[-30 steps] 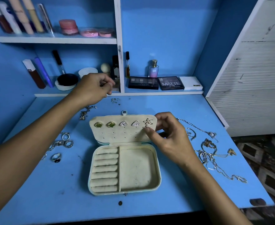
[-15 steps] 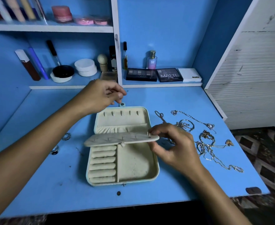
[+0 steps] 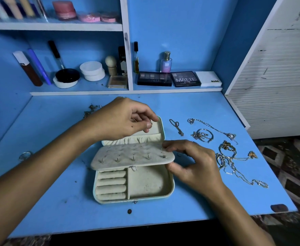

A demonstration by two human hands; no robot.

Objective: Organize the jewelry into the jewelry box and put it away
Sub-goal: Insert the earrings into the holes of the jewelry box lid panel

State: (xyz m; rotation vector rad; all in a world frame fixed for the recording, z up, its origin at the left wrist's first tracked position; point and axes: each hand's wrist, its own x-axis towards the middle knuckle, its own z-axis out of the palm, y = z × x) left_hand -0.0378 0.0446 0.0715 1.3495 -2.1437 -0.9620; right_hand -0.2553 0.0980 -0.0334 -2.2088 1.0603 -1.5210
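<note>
A cream jewelry box [image 3: 170,189] lies open in the middle of the blue desk. Its earring panel [image 3: 131,157] is folded down over the base, with several earring posts sticking up through its back. My right hand [image 3: 193,164] pinches the panel's right edge near the last post. My left hand [image 3: 122,119] hovers over the open lid [image 3: 160,128], thumb and forefinger pinched on a tiny piece I cannot make out. The ring rolls [image 3: 111,185] and the side compartment hold nothing.
Tangled necklaces and bracelets [image 3: 230,153] and a short chain [image 3: 176,126] lie right of the box. Rings [image 3: 24,155] sit at the far left, more jewelry [image 3: 90,110] behind my left wrist. Cosmetics fill the back shelf [image 3: 128,93]. A white cabinet [image 3: 278,86] stands at the right.
The earring panel swung down from upright, so the post backs face up. My left hand came forward from the shelf to just above the lid.
</note>
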